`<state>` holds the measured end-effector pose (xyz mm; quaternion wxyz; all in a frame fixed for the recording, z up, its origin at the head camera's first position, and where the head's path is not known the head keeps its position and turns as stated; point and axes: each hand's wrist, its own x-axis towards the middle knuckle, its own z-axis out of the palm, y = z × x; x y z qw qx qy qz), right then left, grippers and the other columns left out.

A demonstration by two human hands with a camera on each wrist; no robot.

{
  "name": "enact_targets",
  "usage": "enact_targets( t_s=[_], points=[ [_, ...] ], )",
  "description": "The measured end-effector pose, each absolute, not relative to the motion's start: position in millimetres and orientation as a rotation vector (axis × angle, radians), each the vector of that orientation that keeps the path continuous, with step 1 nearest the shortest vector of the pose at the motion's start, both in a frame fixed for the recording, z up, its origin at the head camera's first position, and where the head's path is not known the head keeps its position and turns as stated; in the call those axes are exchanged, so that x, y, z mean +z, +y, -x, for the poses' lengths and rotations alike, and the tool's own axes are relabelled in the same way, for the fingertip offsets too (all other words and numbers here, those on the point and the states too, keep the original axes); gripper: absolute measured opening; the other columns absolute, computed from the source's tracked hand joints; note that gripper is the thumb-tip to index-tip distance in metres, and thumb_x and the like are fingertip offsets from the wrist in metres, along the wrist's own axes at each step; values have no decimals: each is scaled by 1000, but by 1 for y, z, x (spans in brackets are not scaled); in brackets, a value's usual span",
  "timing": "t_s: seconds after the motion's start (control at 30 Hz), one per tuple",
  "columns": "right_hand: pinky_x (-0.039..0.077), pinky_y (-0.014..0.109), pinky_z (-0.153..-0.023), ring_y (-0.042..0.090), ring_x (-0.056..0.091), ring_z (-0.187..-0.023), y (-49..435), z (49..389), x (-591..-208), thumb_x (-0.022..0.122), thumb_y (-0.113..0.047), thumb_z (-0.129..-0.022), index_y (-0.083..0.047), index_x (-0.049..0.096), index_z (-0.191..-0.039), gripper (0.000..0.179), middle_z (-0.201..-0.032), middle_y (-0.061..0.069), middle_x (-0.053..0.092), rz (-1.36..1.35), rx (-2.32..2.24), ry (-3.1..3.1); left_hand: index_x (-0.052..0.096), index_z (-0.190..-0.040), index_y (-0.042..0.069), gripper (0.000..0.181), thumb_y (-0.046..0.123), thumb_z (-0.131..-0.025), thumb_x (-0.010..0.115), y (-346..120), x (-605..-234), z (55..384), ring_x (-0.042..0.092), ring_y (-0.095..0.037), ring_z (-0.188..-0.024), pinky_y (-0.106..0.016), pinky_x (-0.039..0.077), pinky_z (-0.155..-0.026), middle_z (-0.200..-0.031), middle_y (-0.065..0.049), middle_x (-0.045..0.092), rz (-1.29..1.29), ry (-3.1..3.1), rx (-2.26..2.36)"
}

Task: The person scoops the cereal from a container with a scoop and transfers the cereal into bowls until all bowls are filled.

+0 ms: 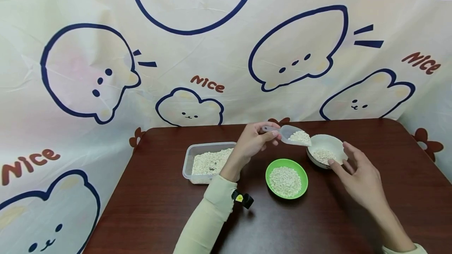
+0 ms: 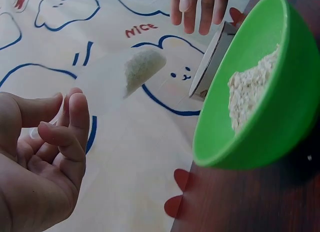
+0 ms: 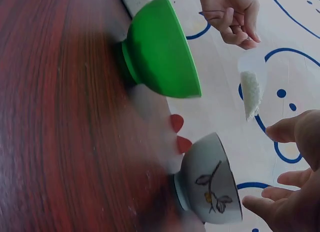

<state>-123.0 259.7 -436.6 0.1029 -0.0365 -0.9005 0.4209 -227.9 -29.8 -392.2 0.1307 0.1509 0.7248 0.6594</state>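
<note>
My left hand (image 1: 251, 143) pinches the handle of a clear plastic scoop (image 1: 287, 131) loaded with pale oat flakes (image 1: 300, 137). The scoop's tip reaches over the near-left rim of a white bowl (image 1: 332, 143), which has some flakes at its bottom. A leaf-and-stem pattern on this bowl (image 3: 210, 184) shows in the right wrist view. Beside it, my right hand (image 1: 363, 181) has its fingers spread, with fingertips right at the rim. Closer to me stands a green bowl (image 1: 303, 173) filled with flakes.
Left of the bowls is a clear rectangular tub (image 1: 188, 164) of flakes, partly hidden behind my left forearm. The dark wooden table (image 1: 159, 214) backs onto a cartoon-printed cloth (image 1: 233, 69). A black wrist device (image 1: 243, 199) sticks out from my left sleeve.
</note>
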Motion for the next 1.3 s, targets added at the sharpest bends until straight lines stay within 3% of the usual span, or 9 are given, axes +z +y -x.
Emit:
enact_targets(
  t_s=[0.2, 0.47, 0.67, 0.83, 1.13, 1.3],
  points=[
    [39, -8, -81, 55, 54, -138, 269, 125, -442, 70, -37, -105, 0, 35, -165, 78, -164, 32, 43, 147, 1238, -2682, 77, -118, 8, 16, 12, -106, 68, -9, -386, 232, 69, -8, -70, -24, 36, -52, -108, -26, 79, -421, 2090, 1877],
    [37, -9, -78, 57, 52, -139, 281, 125, -453, 71, -38, -104, 3, 30, -166, 84, -167, 34, 37, 174, 1254, -2730, 77, -117, 5, 15, 11, -105, 68, 16, -385, 238, 66, -8, -68, -21, 36, -50, -101, -19, 81, -457, 2120, 1787],
    [41, -6, -77, 59, 52, -137, 280, 128, -461, 76, -34, -101, 9, 26, -164, 92, -159, 43, 41, 146, 1314, -2747, 78, -116, 7, 14, 10, -104, 71, 30, -388, 238, 70, -10, -68, -22, 35, -51, -92, -9, 83, -446, 2244, 1675],
    [45, -4, -73, 52, 59, -131, 280, 130, -465, 79, -35, -100, 11, 28, -163, 93, -151, 44, 48, 151, 1268, -2771, 78, -114, 8, 13, 10, -104, 72, 35, -385, 239, 74, -14, -70, -20, 39, -53, -84, 0, 81, -491, 2336, 1562],
    [46, -3, -72, 48, 61, -128, 279, 132, -468, 78, -36, -100, 11, 30, -162, 92, -152, 43, 48, 158, 1242, -2768, 78, -115, 10, 14, 14, -102, 74, 30, -369, 240, 66, -5, -64, -21, 38, -53, -70, 5, 72, -549, 2428, 1438],
    [46, -3, -71, 48, 61, -129, 280, 131, -469, 77, -38, -100, 11, 30, -163, 92, -152, 43, 49, 166, 1238, -2774, 78, -114, 10, 12, 13, -103, 73, 28, -367, 240, 65, -5, -64, -21, 38, -53, -73, 2, 74, -538, 2413, 1449]
  ],
)
